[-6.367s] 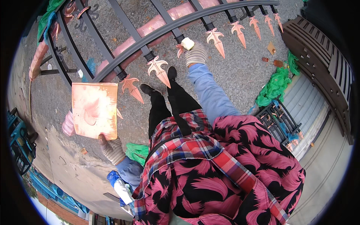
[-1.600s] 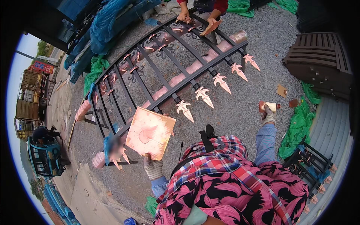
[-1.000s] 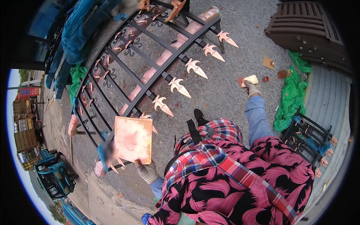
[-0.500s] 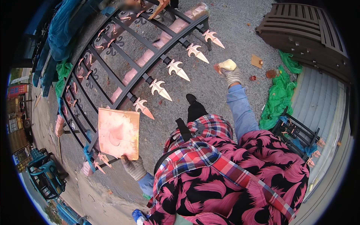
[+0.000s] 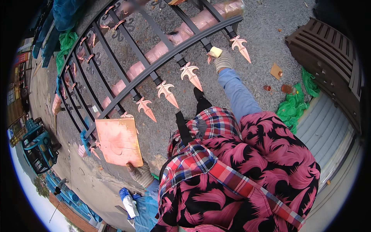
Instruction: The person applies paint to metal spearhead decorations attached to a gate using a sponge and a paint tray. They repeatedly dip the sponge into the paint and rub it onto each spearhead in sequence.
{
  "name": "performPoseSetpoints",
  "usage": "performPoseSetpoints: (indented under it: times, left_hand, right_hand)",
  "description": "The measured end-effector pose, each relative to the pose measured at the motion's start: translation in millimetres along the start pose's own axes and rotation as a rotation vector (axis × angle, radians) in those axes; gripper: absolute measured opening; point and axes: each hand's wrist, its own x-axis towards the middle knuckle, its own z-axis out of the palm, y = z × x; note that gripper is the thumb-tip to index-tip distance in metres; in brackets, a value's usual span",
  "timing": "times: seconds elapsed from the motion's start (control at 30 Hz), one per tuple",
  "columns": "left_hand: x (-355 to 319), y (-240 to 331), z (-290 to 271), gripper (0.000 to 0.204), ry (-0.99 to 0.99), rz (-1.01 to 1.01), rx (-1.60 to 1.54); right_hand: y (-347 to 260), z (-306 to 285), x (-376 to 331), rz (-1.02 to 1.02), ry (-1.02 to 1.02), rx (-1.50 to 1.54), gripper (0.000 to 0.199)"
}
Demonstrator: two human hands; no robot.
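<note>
A black iron gate (image 5: 174,45) lies flat on gravel, with a row of copper-painted spear tips (image 5: 190,74) along its curved top rail. My gloved right hand (image 5: 225,61) reaches forward and presses a small pale sponge (image 5: 215,51) against one spear tip near the right end of the row. My gloved left hand (image 5: 141,174) grips the bottom edge of a square board (image 5: 119,141) smeared with copper paint, held beside the gate's lower tips. My plaid and pink patterned clothing fills the lower middle.
A brown slatted panel (image 5: 326,50) lies at the upper right, with crumpled green plastic (image 5: 294,107) and corrugated metal sheet (image 5: 328,129) below it. A small card (image 5: 276,71) and paint lids lie on the gravel. A blue cart (image 5: 38,149) stands far left. A bottle (image 5: 128,201) sticks up by my left hip.
My right hand has carried the sponge up from the gravel side onto a spear tip on the rail. The board stays in my left hand. The view has swung slightly.
</note>
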Motion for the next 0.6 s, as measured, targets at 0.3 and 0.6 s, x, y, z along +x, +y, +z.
performPoseSetpoints:
  times: [0.3, 0.6]
  left_hand:
    - [6, -2, 6, 0.049, 0.033, 0.027, -0.071]
    - [14, -4, 0, 0.050, 0.019, 0.046, -0.073]
  right_hand:
    - [11, -1, 19, 0.170, 0.054, 0.206, 0.037]
    - [44, 9, 37, 0.198, 0.093, 0.238, 0.038]
